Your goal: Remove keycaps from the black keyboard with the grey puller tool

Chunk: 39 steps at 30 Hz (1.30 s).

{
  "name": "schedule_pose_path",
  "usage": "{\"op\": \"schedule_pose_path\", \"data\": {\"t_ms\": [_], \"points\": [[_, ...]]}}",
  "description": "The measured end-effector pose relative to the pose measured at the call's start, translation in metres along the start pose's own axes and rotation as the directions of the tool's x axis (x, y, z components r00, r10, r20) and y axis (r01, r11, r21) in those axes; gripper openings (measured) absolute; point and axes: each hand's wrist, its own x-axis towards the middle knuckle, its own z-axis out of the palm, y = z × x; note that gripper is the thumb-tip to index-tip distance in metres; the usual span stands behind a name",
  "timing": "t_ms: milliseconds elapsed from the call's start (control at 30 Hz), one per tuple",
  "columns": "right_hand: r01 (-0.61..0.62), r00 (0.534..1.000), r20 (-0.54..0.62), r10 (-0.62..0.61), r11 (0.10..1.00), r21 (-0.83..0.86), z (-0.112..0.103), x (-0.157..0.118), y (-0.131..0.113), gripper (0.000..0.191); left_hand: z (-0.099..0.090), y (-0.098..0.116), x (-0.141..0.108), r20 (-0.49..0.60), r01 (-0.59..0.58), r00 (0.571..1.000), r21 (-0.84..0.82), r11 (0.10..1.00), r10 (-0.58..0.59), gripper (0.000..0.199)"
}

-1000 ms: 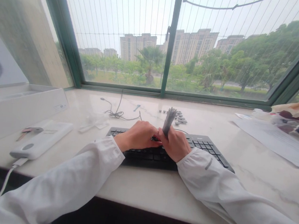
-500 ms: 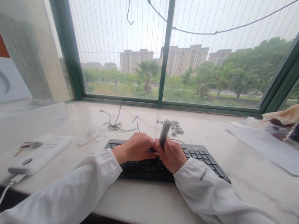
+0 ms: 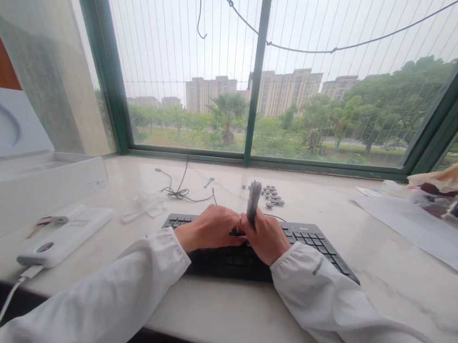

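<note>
A black keyboard [image 3: 319, 249] lies on the pale counter, partly covered by both hands. My right hand [image 3: 269, 238] is closed around a grey brush [image 3: 254, 198], which stands nearly upright with its ragged, bristle-like end at the top. Beside it, my left hand [image 3: 215, 227] has its fingers curled and pressed close to the right thumb. Between the hands shows a small dark piece [image 3: 236, 231], too small to name; the left fingertips seem to be on it. Behind the keyboard sit several loose keycaps [image 3: 275, 198].
A coiled black cable [image 3: 177, 192] and a small blue strip [image 3: 209, 182] lie behind the keyboard. At left are crumpled clear plastic [image 3: 145, 207], a white power bank [image 3: 62, 238] with keys [image 3: 46, 221] on it, and a white box [image 3: 30, 189]. Paper sheets [image 3: 419, 230] lie at right.
The view has shifted slightly, moving everything a little to the right. Both hands keep almost the same hold; the brush stands a bit more upright.
</note>
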Motion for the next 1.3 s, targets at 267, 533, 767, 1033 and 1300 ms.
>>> {"op": "schedule_pose_path", "data": {"t_ms": [267,533,767,1033,1300], "points": [[0.13,0.991,0.017,-0.131,0.988,0.079,-0.001,-0.002,0.008,0.024,-0.002,0.0,-0.002,-0.025,-0.032,0.999,-0.082,0.996,0.03,0.014],[0.217,0.974,0.032,-0.223,0.967,0.132,-0.003,-0.006,0.005,0.023,0.007,-0.009,-0.001,-0.027,0.059,0.997,-0.232,0.971,-0.067,0.019],[-0.002,0.997,0.072,-0.002,0.998,0.059,-0.004,-0.001,0.002,0.027,0.005,-0.005,0.001,-0.044,0.036,0.998,-0.204,0.978,-0.046,0.021],[-0.085,0.996,0.023,0.084,0.995,0.054,-0.003,0.001,0.003,0.028,0.006,-0.004,0.0,-0.035,0.012,0.999,-0.113,0.993,-0.016,0.022],[0.03,0.999,0.019,-0.029,0.997,-0.065,-0.003,-0.006,0.0,0.031,0.001,-0.003,0.0,0.0,0.004,1.0,-0.064,0.998,-0.004,0.02]]}}
